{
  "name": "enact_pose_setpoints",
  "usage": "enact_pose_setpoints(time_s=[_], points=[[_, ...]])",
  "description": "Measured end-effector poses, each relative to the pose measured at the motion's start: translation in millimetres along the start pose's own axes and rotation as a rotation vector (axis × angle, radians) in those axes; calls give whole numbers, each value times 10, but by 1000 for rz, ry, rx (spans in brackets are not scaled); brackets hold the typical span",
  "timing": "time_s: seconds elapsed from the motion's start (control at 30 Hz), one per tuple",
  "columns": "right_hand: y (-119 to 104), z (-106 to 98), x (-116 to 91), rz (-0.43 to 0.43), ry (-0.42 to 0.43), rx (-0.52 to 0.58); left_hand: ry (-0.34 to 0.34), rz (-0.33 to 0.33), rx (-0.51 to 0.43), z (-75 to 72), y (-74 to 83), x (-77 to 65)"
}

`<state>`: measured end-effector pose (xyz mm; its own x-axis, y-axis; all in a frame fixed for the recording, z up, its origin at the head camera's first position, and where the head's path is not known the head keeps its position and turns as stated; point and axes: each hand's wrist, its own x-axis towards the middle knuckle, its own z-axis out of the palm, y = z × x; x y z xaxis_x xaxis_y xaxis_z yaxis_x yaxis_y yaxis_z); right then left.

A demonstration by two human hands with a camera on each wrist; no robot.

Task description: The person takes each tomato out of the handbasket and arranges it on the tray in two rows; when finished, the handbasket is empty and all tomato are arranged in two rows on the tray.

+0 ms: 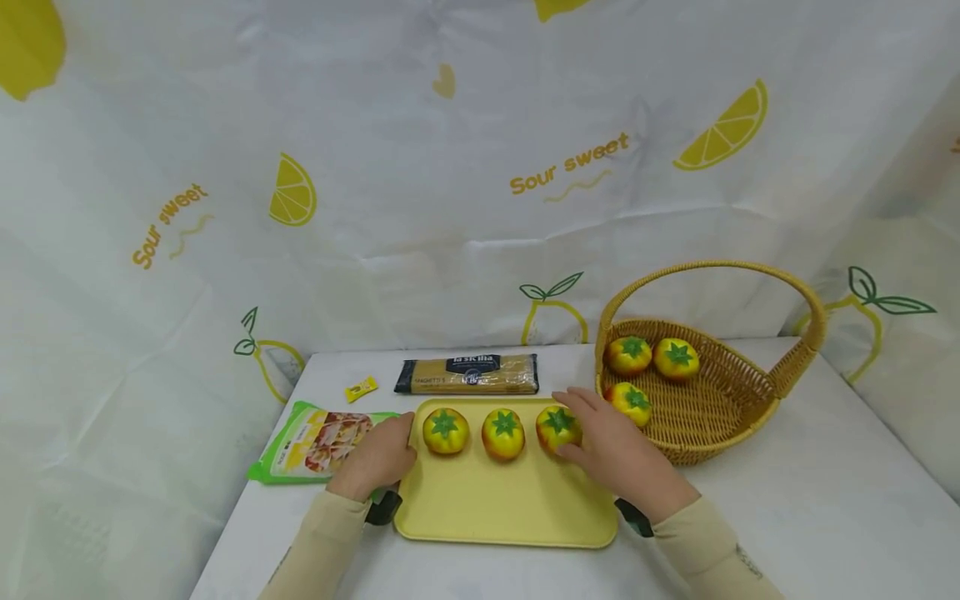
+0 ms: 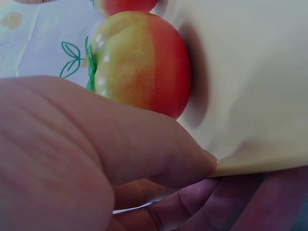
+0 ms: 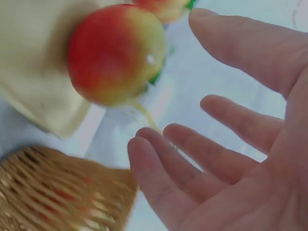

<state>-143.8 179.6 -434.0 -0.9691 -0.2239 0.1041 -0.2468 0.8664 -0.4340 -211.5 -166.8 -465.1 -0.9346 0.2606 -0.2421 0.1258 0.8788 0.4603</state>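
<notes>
On the yellow tray [image 1: 504, 512] three round red-and-yellow fruits with green star-shaped tops, like tomatoes or persimmons, form a row: a left fruit [image 1: 446, 432], a middle fruit [image 1: 503, 434] and a right fruit [image 1: 558, 428]. My left hand [image 1: 381, 454] pinches the tray's left rim, thumb on top and fingers beneath, as the left wrist view shows. Beside the right fruit [image 3: 115, 55] is my right hand [image 1: 617, 450], its fingers spread and apart from the fruit in the right wrist view. Nothing is in that hand.
A wicker basket [image 1: 750, 429] with a tall handle stands at the right, holding three similar fruits. Behind the tray lies a spaghetti pack [image 1: 472, 377]. To the left are a small yellow packet [image 1: 362, 389] and a green-edged food bag [image 1: 300, 446], partly behind my left hand.
</notes>
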Motion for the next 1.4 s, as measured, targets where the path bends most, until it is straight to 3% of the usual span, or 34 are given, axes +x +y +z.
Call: enact_pose_setpoints(time_s=[0.23,0.6,0.83,1.4], points=[[300,-278,-37,-1,103,68,17,11,-7,2,-8,-7],[801,-362,-34,143,75,148,7,-33,-4,14,-32,-37],[879,-300,-10,189,25,135,14,-15,26,12,-23,-42],[909,-281,-20,198,31,96,15,5,21,16,-13,1]])
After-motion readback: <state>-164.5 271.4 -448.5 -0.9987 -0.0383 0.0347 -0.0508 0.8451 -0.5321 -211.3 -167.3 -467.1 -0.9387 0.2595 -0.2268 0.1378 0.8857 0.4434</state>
